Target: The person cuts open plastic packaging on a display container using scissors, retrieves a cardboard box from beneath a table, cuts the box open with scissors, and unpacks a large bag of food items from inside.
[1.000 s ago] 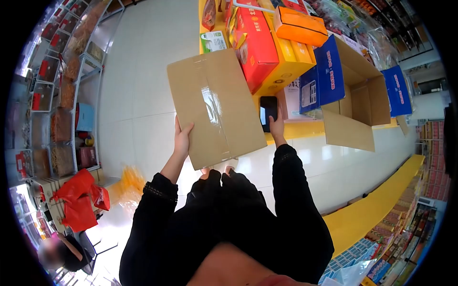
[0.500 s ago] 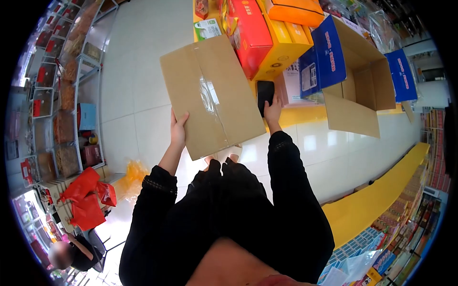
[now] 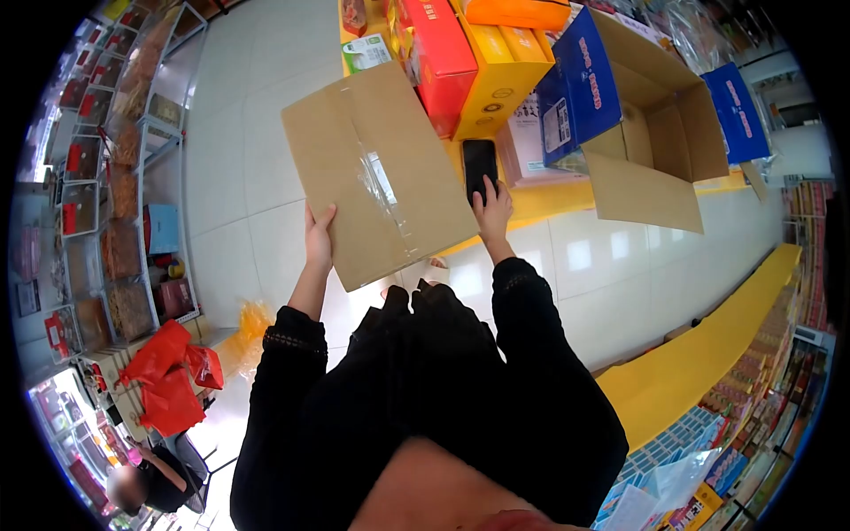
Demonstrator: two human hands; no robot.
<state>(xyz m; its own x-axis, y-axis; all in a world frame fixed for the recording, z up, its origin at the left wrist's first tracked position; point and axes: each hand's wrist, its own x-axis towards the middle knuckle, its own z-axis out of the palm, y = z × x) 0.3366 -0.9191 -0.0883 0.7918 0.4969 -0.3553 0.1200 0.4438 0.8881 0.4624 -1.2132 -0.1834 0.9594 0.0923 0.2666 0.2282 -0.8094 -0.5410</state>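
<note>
A closed brown cardboard box [image 3: 345,186], taped along its middle seam, is tilted in front of me. My left hand [image 3: 319,234] grips its left edge, thumb on top and the other fingers partly hidden. On the yellow counter edge beside the box lies a black smartphone [image 3: 479,164], screen up. My right hand [image 3: 493,211] reaches to the phone's lower end, with its fingers apart and resting on the screen; nothing is enclosed in them. Just beyond the phone stand a red gift box [image 3: 436,66] and a yellow box [image 3: 498,80].
To the right, an open blue-and-brown carton [image 3: 580,84] has its flaps spread. A pale pink box [image 3: 522,146] sits beside it. Shelves of clear bins [image 3: 124,230] line the left, near red bags [image 3: 168,376]. Another person [image 3: 164,478] is at lower left.
My right hand has shifted from the phone's right side to its lower end, fingers now over the screen. The view has moved slightly; my left hand still holds the cardboard box.
</note>
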